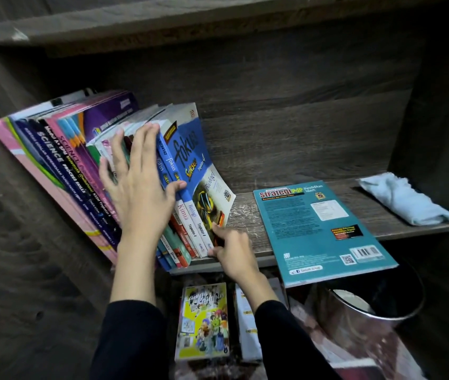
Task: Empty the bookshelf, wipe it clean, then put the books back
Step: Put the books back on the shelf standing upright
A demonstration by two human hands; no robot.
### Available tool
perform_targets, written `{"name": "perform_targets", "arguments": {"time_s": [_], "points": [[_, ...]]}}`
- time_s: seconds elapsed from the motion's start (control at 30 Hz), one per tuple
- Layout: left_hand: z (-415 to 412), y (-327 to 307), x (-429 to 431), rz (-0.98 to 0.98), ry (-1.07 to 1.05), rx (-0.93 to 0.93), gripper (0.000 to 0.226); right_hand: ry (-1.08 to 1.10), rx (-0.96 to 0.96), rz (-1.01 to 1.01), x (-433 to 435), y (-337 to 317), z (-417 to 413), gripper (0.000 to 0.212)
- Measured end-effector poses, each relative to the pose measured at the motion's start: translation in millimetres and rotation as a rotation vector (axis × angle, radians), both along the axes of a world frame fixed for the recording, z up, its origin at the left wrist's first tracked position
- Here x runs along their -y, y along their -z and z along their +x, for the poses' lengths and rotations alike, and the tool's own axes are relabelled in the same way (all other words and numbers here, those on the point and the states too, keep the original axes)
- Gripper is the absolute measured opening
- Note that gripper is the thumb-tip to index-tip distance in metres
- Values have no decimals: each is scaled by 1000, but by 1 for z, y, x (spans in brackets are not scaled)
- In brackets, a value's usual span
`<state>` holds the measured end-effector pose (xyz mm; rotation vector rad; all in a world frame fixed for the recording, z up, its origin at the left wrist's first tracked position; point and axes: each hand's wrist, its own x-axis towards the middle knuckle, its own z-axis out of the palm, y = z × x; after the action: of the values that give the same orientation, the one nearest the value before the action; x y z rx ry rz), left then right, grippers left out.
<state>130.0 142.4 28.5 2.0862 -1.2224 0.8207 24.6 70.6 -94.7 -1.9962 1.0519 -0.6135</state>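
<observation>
A dark wooden bookshelf (313, 149) holds a leaning row of books (61, 160) on its left half. My left hand (138, 185) lies flat with spread fingers across the spines in the middle of the row, thumb on the blue "Fokus" spine. The outermost book is a blue "Fokus Biologi" book (198, 165), tilted to the left. My right hand (231, 253) grips the bottom corner of that book at the shelf's front edge. A teal "Strategi" book (319, 231) lies flat on the shelf, overhanging the front. A folded light-blue cloth (406, 198) rests at the far right.
Below the shelf, a yellow illustrated book (204, 322) and a white book (248, 325) lie on the floor. A shiny metal bin (365, 311) stands at the lower right under the teal book. Shelf side walls close in left and right.
</observation>
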Motion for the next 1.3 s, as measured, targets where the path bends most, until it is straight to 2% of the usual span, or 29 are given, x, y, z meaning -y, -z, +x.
{"name": "perform_targets", "arguments": {"time_s": [0.23,0.33,0.43,0.5,0.57,0.67,0.8,0.87,0.97,1.03,1.1,1.2,1.23,1.3], "points": [[-12,0,1,15,6,-63,97,-68,-73,-1,4,-5,-6,62],[-23,1,5,-82,65,-131,81,-100,20,61,15,-20,-23,54],[-47,8,11,-309,132,-219,59,93,86,-71,29,-36,-55,37],[-69,16,18,-348,133,-291,49,245,67,-173,41,-39,-82,32],[-90,24,24,-223,149,-414,42,386,35,-258,53,-40,-111,30],[-111,46,34,144,158,-730,35,632,-14,-260,64,-36,-152,30],[-130,81,43,483,124,-994,44,786,-183,-82,75,-19,-191,45],[-136,95,49,584,144,-1092,53,784,-163,51,77,-13,-199,53],[-137,107,57,528,203,-1271,56,752,-140,186,80,-12,-203,58],[-132,110,59,430,222,-1377,51,742,-112,219,85,-9,-207,56],[-126,111,59,386,238,-1440,43,738,-6,273,87,-9,-212,55],[-118,110,56,365,305,-1553,41,598,397,606,86,-10,-215,41],[-115,110,55,352,331,-1596,38,506,455,738,82,-11,-213,34],[-112,107,52,318,376,-1693,28,325,412,883,74,-8,-209,38]]}}
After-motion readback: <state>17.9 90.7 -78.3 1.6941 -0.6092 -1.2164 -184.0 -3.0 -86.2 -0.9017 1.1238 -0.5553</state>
